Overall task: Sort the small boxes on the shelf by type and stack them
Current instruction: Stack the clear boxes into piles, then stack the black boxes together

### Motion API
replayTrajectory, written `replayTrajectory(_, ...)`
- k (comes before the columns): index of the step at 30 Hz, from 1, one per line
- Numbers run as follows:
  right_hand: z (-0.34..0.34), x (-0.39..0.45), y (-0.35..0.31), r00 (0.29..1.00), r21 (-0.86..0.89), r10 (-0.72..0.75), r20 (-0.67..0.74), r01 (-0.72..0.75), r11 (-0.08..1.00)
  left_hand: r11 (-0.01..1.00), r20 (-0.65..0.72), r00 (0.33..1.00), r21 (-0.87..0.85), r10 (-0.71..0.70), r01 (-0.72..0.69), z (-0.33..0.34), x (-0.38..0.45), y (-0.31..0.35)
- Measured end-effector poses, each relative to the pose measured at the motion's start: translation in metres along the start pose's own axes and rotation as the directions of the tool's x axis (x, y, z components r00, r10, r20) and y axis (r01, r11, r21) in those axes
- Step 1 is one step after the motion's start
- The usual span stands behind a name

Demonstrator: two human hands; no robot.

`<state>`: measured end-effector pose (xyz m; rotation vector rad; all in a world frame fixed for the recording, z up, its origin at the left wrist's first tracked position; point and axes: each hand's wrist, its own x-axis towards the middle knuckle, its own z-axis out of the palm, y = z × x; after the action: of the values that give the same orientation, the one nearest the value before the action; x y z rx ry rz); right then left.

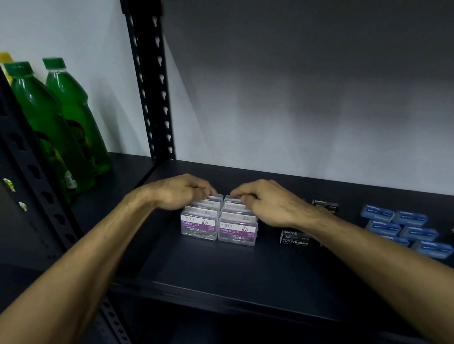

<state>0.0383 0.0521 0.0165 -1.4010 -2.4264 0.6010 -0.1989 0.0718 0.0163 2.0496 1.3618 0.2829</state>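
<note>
Two hands, left hand and right hand, pinching rear paper-clip boxes (two touching rows).

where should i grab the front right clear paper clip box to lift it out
Probably by the two short ends of the front right clear plastic paper clip box, coming from the front and above. Its left end sits against the neighbouring clear box, so slide it forward first. The right hand rests on the row behind it.
</note>
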Motion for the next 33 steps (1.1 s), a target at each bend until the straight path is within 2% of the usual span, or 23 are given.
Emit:
replayTrajectory(4, 0.0, 0.0, 0.001, 1.0, 0.0, -0.007, -0.002, 0.007, 1.0, 0.999, -0.012, 0.999, 0.011, -0.036, 0.037, 0.001, -0.002, 0.003)
replayTrajectory(6, -0.001, -0.002, 0.002, 1.0, 0.001, -0.006, -0.011, 0.006, 1.0, 0.994, -0.085, 0.993, 0.07, -0.08, 0.086, 0.0, -0.003, 0.004)
replayTrajectory(8, -0.006, -0.006, 0.005, 0.999, 0.017, 0.002, -0.042, -0.002, 1.0, 0.989, -0.215, 0.974, 0.11, -0.078, 0.104, -0.001, -0.004, 0.008)
replayTrajectory(11, -0.021, -0.018, 0.013, 0.994, 0.033, 0.027, -0.103, -0.023, 0.999, 0.987, -0.374, 0.927, 0.158, 0.038, 0.024, 0.002, -0.006, 0.028)
replayTrajectory(14, -0.038, -0.035, 0.024, 0.987, 0.025, 0.044, -0.153, -0.04, 0.999, 0.965, -0.421, 0.889, 0.249, 0.182, -0.079, 0.012, -0.005, 0.06)
replayTrajectory(17, -0.052, -0.058, 0.037, 0.979, 0.004, 0.067, -0.193, -0.068, 0.998, 0.945, -0.398, 0.873, 0.27, 0.284, -0.184, 0.033, -0.001, 0.091)
replayTrajectory(22, -0.061, -0.098, 0.06, 0.971, -0.099, 0.086, -0.222, -0.11, 0.989, 0.914, -0.249, 0.902, 0.298, 0.352, -0.274, 0.077, 0.011, 0.128)
replayTrajectory(27, -0.051, -0.128, 0.078, 0.981, -0.231, 0.107, -0.162, -0.144, 0.962, 0.849, -0.116, 0.946, 0.484, 0.303, -0.213, 0.112, 0.021, 0.141)
replayTrajectory(33, -0.032, -0.138, 0.091, 0.984, -0.28, 0.105, -0.141, -0.141, 0.949, 0.814, -0.076, 0.976, 0.566, 0.205, -0.127, 0.129, 0.028, 0.136)
